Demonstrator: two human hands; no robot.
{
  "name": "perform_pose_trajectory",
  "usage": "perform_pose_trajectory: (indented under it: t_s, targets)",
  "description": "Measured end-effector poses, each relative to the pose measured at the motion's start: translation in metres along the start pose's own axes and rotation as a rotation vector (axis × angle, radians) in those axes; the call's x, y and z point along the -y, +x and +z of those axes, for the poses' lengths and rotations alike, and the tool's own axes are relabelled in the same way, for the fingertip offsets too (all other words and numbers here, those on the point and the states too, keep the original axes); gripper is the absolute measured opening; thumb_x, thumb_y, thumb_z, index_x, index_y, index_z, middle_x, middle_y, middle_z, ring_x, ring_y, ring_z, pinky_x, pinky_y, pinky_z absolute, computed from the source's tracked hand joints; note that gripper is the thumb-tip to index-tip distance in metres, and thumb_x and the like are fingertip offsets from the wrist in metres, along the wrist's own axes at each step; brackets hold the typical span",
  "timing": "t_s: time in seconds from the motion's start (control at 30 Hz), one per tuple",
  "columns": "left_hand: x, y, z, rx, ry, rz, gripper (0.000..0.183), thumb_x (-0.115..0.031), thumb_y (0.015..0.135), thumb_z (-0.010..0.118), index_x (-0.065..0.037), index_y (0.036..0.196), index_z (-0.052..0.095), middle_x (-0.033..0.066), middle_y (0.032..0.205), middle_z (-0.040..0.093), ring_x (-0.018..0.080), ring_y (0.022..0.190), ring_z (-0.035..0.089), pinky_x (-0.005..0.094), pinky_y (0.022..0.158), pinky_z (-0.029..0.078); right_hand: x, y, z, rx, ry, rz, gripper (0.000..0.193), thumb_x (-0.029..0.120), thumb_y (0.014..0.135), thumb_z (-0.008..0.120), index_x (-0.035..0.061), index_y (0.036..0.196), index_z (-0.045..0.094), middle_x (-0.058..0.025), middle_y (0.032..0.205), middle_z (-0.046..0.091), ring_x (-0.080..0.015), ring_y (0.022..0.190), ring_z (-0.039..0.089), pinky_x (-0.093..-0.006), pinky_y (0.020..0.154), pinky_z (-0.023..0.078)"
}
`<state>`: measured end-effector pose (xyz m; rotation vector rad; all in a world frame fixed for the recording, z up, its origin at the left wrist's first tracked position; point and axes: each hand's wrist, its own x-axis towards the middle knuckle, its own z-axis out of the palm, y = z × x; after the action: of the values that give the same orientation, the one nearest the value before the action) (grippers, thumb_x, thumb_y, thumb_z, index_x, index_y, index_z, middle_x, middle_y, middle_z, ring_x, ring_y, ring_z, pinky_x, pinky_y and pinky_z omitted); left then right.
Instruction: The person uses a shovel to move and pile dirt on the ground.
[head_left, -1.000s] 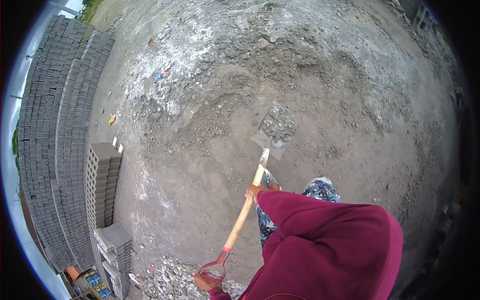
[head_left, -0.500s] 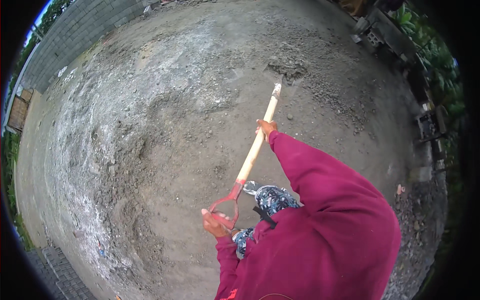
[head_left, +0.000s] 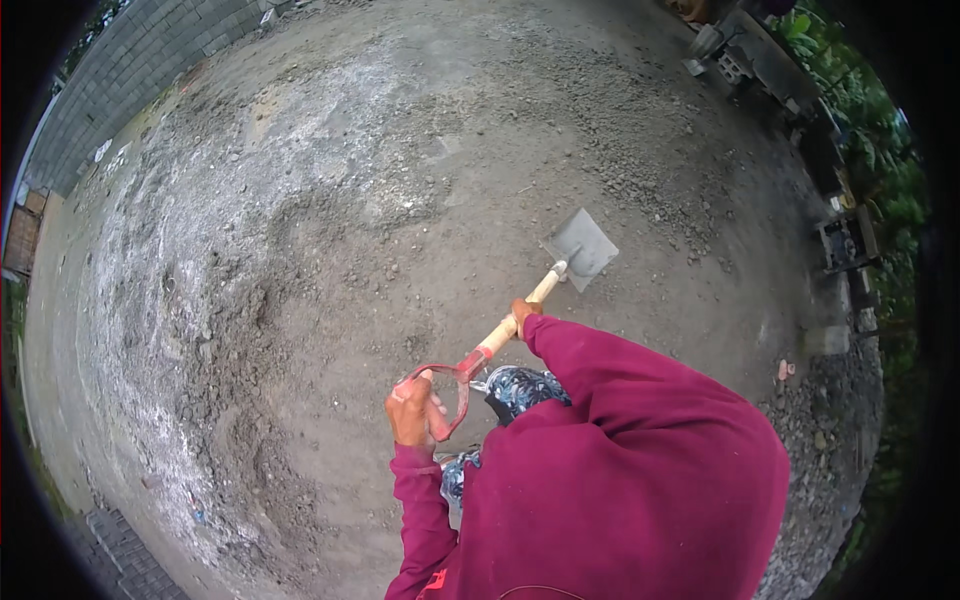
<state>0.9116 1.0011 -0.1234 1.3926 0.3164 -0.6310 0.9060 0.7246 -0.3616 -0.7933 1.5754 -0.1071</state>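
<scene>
Both of my hands hold a shovel (head_left: 493, 343) with a pale wooden shaft, a red D-shaped grip and a flat grey metal blade. My left hand (head_left: 410, 410) is closed on the red grip near my body. Farther along, my right hand (head_left: 525, 313) wraps round the wooden shaft, not far from the blade. The blade (head_left: 585, 249) points away to the right over the grey ground, with no load on it. Whether it touches the ground I cannot tell.
Grey gravelly soil (head_left: 400, 290) lies all round, with a rough, whitish-streaked mound (head_left: 230, 320) at the left. A block wall (head_left: 150, 85) runs along the far left. Blocks and dark clutter (head_left: 735, 65) line the right edge beside green plants (head_left: 860, 130). Stacked pavers (head_left: 130, 550) lie at lower left.
The shovel has swung back toward me, and its blade, earlier hidden under a clump of soil, is now bare. That soil no longer shows. My right hand has come nearer my body.
</scene>
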Motion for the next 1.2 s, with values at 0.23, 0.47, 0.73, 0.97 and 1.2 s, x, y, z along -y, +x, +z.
perform_pose_trajectory:
  t_s: [0.23,0.47,0.73,0.97,1.2]
  targets:
    - [0.025,-0.168,-0.115,-0.582,-0.130,0.001,0.026,-0.021,0.083,0.060,0.004,0.090,0.064,0.0047,0.059,0.056,0.0137,0.048,0.053,0.0262,0.047,0.044,-0.246,-0.070,0.068,0.370,-0.652,0.101,0.037,0.015,0.074,0.062,-0.0059,0.103,0.051,-0.0195,0.089,0.060,-0.0355,0.073,0.063,-0.0510,0.067,0.053]
    - [0.158,-0.310,-0.157,-0.930,-1.312,0.141,0.039,-0.024,0.085,0.053,0.003,0.114,0.056,0.0028,0.064,0.053,0.0182,0.057,0.054,0.0379,0.057,0.049,-0.405,-0.268,0.116,0.833,-1.158,0.080,0.033,0.011,0.073,0.066,-0.0053,0.095,0.049,-0.0139,0.070,0.052,-0.0269,0.052,0.055,-0.0403,0.047,0.050]
    - [0.167,-0.351,-0.312,-1.046,-1.463,0.609,0.053,-0.025,0.083,0.049,0.000,0.130,0.044,0.0018,0.063,0.048,0.0168,0.050,0.047,0.0361,0.049,0.046,-0.587,-0.430,0.183,1.049,-1.340,0.124,0.042,0.014,0.069,0.070,-0.0103,0.097,0.049,-0.0155,0.072,0.055,-0.0269,0.052,0.056,-0.0387,0.047,0.051]
    - [0.121,-0.283,-0.536,-1.163,-1.431,0.694,0.041,-0.019,0.087,0.048,0.000,0.123,0.045,0.0017,0.065,0.049,0.0152,0.052,0.051,0.0366,0.049,0.049,-0.691,-0.537,0.297,1.177,-1.234,0.335,0.036,0.017,0.076,0.068,-0.0001,0.100,0.048,-0.0118,0.069,0.055,-0.0242,0.052,0.056,-0.0376,0.049,0.050]
    - [-0.014,-0.282,-0.621,-1.158,-1.277,0.790,0.032,-0.018,0.090,0.049,-0.002,0.118,0.047,0.0019,0.066,0.050,0.0145,0.053,0.051,0.0345,0.049,0.048,-0.701,-0.609,0.355,1.240,-0.659,0.789,0.017,0.011,0.081,0.059,0.0147,0.085,0.043,-0.0011,0.061,0.050,-0.0163,0.048,0.051,-0.0364,0.047,0.044]
